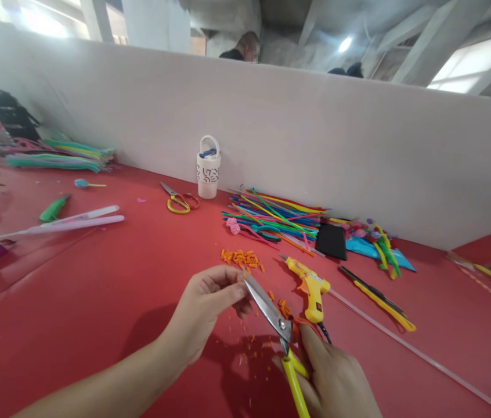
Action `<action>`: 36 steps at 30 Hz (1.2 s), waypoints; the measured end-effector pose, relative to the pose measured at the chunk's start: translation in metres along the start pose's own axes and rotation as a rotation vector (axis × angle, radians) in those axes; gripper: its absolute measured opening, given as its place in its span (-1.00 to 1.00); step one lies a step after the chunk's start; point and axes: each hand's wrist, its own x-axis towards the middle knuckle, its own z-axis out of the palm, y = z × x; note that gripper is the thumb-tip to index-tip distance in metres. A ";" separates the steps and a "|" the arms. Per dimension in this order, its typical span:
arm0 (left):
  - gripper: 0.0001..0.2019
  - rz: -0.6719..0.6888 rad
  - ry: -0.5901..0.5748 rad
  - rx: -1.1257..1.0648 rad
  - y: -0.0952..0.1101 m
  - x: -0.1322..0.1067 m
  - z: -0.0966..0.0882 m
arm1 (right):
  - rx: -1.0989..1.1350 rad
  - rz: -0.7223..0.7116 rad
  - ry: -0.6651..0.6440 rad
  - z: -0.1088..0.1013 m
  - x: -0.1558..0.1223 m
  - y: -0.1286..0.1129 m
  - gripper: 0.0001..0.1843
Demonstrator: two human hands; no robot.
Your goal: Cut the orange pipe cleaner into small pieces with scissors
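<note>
My right hand (336,371) grips a pair of scissors (271,310) with yellow and red handles, blades pointing up and left. At the blade tips, my left hand (215,302) pinches a small orange piece (245,275), mostly covered by the fingertips. Just beyond that hand lies a pile of short orange pieces (241,258). More orange pieces (284,307) are scattered behind and beside the scissors, with tiny orange crumbs on the red table (162,360) below. Right of the blades rests a yellow hot glue gun (310,284).
Along the white partition (315,139) are a white cup (208,174), colourful pipe cleaners (275,212), a black phone-like slab (331,241) and another pair of scissors (179,199). Black-and-yellow tweezers (378,299) and a clear glue stick (419,351) lie right. A person (245,47) is beyond the partition.
</note>
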 end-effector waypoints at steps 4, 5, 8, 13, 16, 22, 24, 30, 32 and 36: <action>-0.93 -0.010 0.001 -0.001 0.001 0.000 0.001 | 0.008 -0.004 -0.011 0.000 0.000 0.000 -0.85; -0.93 -0.011 0.003 0.000 0.002 0.000 0.001 | 0.007 -0.004 -0.014 -0.001 0.000 0.000 -0.86; -0.93 -0.016 0.008 0.004 0.002 -0.001 0.002 | 0.003 -0.006 -0.016 -0.002 0.000 -0.001 -0.85; -0.93 -0.006 0.010 -0.005 0.002 0.000 0.002 | 0.013 -0.005 -0.012 -0.002 -0.001 -0.001 -0.82; -0.94 0.007 0.012 -0.005 0.002 0.000 0.002 | 0.017 0.008 -0.010 -0.002 -0.001 -0.001 -0.82; -0.95 0.019 0.033 0.028 0.001 0.000 0.001 | 0.022 0.020 0.012 -0.003 0.001 0.001 -0.81; -0.95 0.026 0.032 0.026 0.000 0.001 0.000 | 0.049 0.045 -0.004 -0.003 0.001 0.002 -0.80; -0.93 0.070 0.072 0.087 -0.002 0.002 -0.001 | 0.159 0.190 -0.173 -0.006 0.003 -0.001 -0.73; -0.93 0.095 0.082 0.113 -0.003 0.001 -0.002 | 0.163 0.212 -0.214 -0.009 0.005 -0.004 -0.72; -0.94 0.130 0.130 0.201 -0.006 0.002 -0.002 | 0.285 0.262 -0.261 -0.015 0.007 -0.008 -0.74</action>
